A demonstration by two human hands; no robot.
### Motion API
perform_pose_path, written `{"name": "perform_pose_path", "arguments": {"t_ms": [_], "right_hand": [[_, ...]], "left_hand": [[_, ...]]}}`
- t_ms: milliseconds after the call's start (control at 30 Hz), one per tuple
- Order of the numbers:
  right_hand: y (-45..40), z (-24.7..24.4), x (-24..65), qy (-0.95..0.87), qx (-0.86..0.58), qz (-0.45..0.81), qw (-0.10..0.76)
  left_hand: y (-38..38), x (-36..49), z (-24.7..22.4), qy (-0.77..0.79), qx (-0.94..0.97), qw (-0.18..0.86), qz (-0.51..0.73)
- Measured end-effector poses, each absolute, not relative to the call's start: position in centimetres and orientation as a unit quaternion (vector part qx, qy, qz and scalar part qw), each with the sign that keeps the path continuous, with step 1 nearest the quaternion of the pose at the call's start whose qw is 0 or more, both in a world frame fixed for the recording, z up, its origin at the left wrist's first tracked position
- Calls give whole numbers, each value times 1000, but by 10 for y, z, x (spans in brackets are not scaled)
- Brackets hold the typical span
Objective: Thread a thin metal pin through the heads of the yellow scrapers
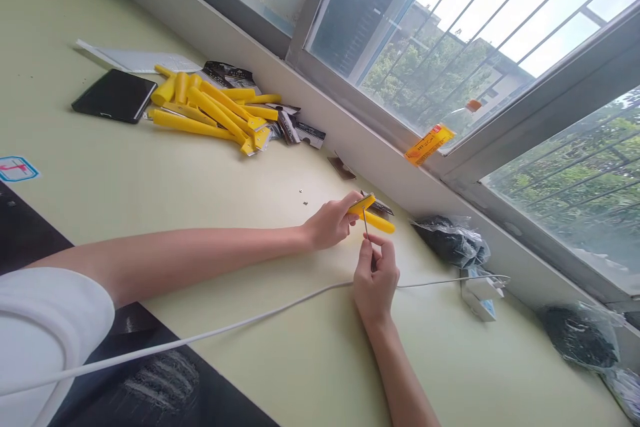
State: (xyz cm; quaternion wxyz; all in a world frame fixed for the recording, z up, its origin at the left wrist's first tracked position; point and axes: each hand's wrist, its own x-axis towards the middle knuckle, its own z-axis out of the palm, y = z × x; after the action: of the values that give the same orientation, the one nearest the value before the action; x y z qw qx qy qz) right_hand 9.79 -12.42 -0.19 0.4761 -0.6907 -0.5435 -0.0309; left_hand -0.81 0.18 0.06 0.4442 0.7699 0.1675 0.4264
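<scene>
My left hand (329, 224) is closed around a yellow scraper (379, 221), pinching its flat head end between thumb and fingers. The yellow handle points away to the right. In the fist of my right hand (377, 280) is a thin-shafted screwdriver (366, 225), its grip mostly hidden by my fingers. Its tip meets the scraper's head at what looks like a screw. Two tiny metal parts, probably screws (305, 203), lie on the table left of my left hand. Farther back rests a pile of yellow scrapers (215, 110), some showing metal ends.
A black flat box (115, 95) and a white padded sheet (140, 60) lie beside the pile, with dark packets (310, 135) near the wall. A white cable (270, 313) crosses the pale table (240, 213). Bagged black items (453, 240) and a white adapter (481, 290) sit right, below the window.
</scene>
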Motion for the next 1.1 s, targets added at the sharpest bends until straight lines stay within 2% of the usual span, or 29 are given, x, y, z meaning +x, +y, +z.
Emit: {"name": "perform_pose_path", "arguments": {"t_ms": [733, 1100], "right_hand": [[-124, 0, 98, -515, -703, 5, 491], [-121, 5, 89, -473, -687, 17, 551]], "left_hand": [[2, -7, -1, 178, 779, 419, 430], [7, -11, 3, 177, 842, 274, 430]]}}
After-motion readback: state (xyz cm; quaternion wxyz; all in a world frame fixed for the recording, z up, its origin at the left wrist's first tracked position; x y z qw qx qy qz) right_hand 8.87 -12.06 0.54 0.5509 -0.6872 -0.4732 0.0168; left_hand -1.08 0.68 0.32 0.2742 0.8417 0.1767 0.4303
